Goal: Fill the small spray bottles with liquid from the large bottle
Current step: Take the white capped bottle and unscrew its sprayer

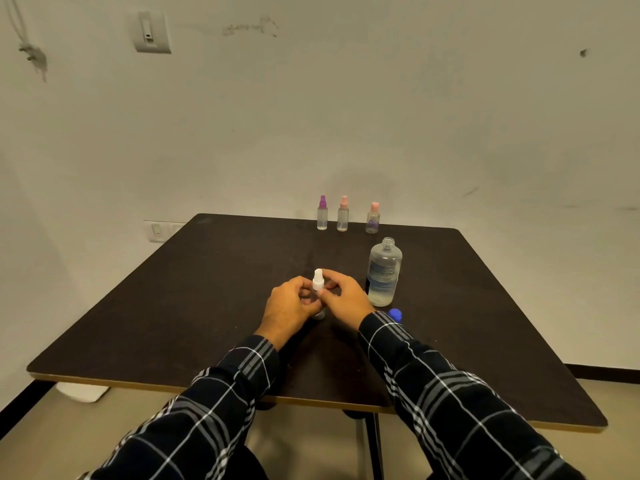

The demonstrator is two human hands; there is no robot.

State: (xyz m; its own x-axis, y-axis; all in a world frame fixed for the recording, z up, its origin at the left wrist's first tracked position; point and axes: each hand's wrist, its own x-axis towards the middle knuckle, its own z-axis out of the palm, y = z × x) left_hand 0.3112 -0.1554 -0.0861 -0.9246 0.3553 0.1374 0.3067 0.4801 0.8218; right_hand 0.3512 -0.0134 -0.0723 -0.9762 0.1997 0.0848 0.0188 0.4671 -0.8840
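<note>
The white-capped spray bottle (318,282) is upright near the middle of the tabletop (173,306). The left hand (291,306) grips its body and the right hand (346,299) pinches its spray head. The large bottle (383,275) stands uncapped just beside the right hand; a careless wrist could tip it and spill the liquid.

The left hand (290,309) and right hand (347,296) hide the body of the white-capped spray bottle (318,283); I see only its top. The right sleeve (389,332) covers part of the blue cap (395,312). The label on the large bottle (384,271) is too small to read.
</note>
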